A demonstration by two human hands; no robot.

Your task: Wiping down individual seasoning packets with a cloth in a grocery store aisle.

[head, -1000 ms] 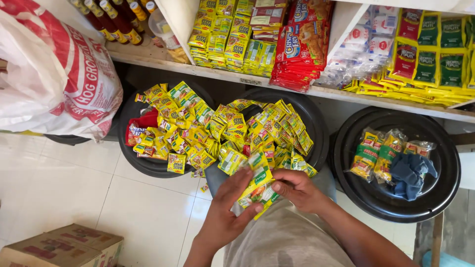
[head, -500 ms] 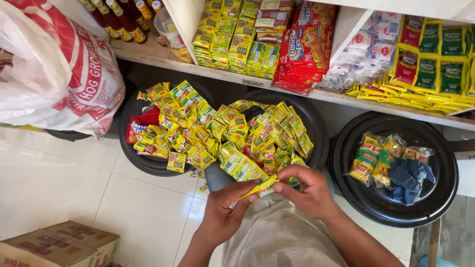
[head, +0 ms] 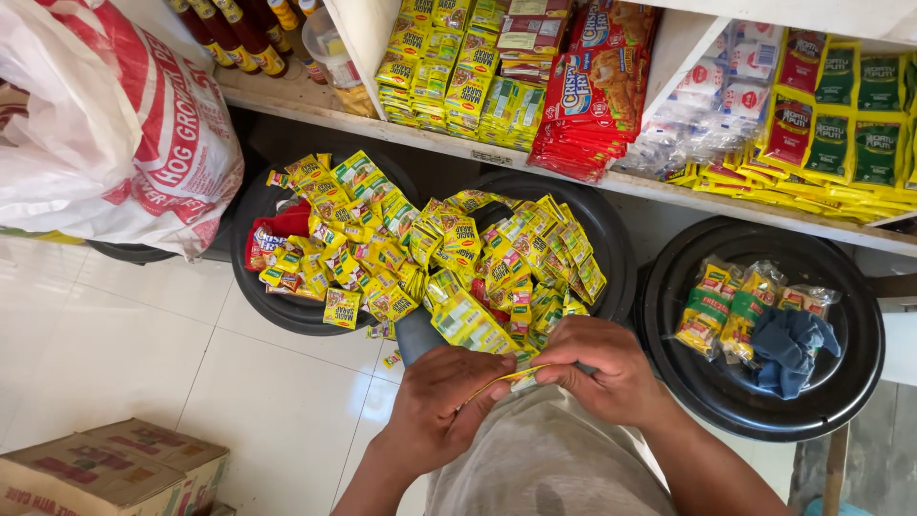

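My left hand [head: 441, 405] and my right hand [head: 602, 368] both pinch a strip of small yellow sachets [head: 516, 378], held edge-on between them just above my grey shirt. Right in front of the hands a black round basin [head: 611, 250] is heaped with more yellow sachets [head: 506, 268], some hanging over its near rim. A second black basin [head: 256, 287] to the left holds a similar pile of yellow sachets [head: 344, 239] with red packets at its left side.
A third black basin [head: 841, 382] at the right holds a few clear bags of sachets and a blue cloth [head: 788, 349]. A wooden shelf [head: 401, 129] above carries packet stacks and bottles. A big white sack [head: 105, 124] sits left, a cardboard box [head: 105, 473] on the tiled floor.
The sachet strip has been turned from flat to edge-on between the hands, and both hands have drawn slightly closer to my body.
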